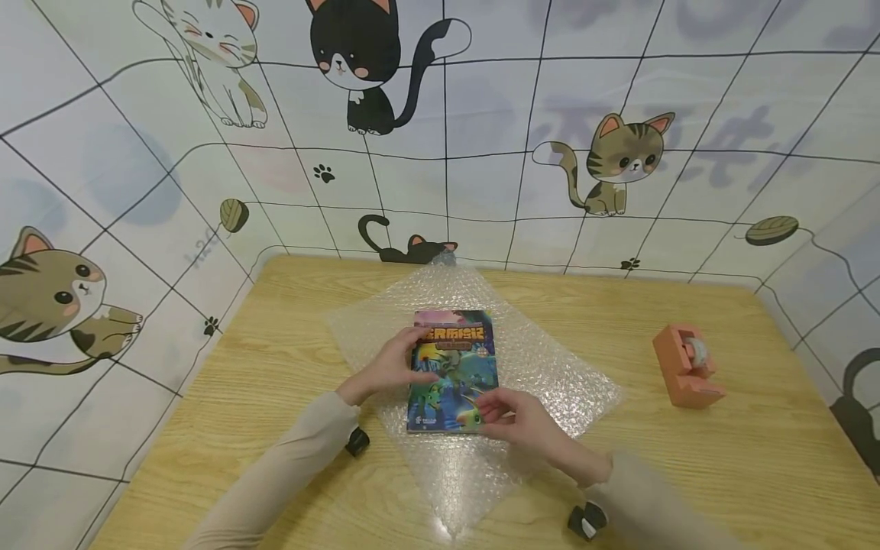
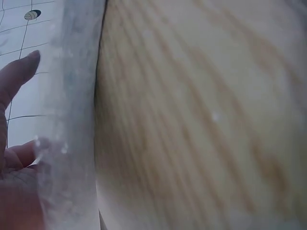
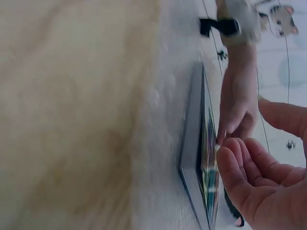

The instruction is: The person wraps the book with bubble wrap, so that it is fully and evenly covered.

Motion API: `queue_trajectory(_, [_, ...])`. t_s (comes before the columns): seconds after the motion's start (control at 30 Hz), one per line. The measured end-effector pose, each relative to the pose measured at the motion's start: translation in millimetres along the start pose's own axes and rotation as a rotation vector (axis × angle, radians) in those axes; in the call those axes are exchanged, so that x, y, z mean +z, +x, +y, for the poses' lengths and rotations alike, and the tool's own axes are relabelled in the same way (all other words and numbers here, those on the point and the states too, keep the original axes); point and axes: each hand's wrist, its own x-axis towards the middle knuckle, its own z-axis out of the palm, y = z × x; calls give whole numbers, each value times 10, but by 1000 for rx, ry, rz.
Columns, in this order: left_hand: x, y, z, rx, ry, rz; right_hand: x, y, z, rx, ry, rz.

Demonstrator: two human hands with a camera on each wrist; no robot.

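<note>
A book [image 1: 450,367] with a colourful blue-green cover lies flat on a sheet of bubble wrap [image 1: 557,374], turned diamond-wise beneath it. At the book's left side is my left hand [image 1: 392,367], its fingers over the upper left edge and its thumb extended across the cover. Near the lower right corner my right hand [image 1: 525,424] has loosely bent fingers at the cover. In the right wrist view, the fingers [image 3: 235,167] are close to the book's face [image 3: 209,158]; contact is unclear. Bubble wrap [image 2: 72,115] partly hides the left hand [image 2: 19,187] in the left wrist view.
An orange tape dispenser [image 1: 687,367] with a roll of clear tape stands on the right of the wooden table [image 1: 275,305]. A cat-patterned cloth [image 1: 495,153] surrounds the back and sides of the table.
</note>
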Motion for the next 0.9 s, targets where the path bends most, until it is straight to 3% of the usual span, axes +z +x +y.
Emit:
queue_trajectory(0.2, [-15,-16,18,4,88,-54,229,-175,-31,-156,-121,-119])
queue_trajectory(0.43, [0,2,0,39,162,-89,392,-259,-13,-378,-207,-160])
queue_trajectory(0.57, [7,1,-17,43,181,-95,450,-298,24,-431,-300,-194])
queue_trajectory(0.73, [5,-1,-15,35,172,-100,513,-353,41,-472,-516,-223])
queue_trajectory(0.9, [0,2,2,30,168,-104,550,-383,16,-503,-674,-208])
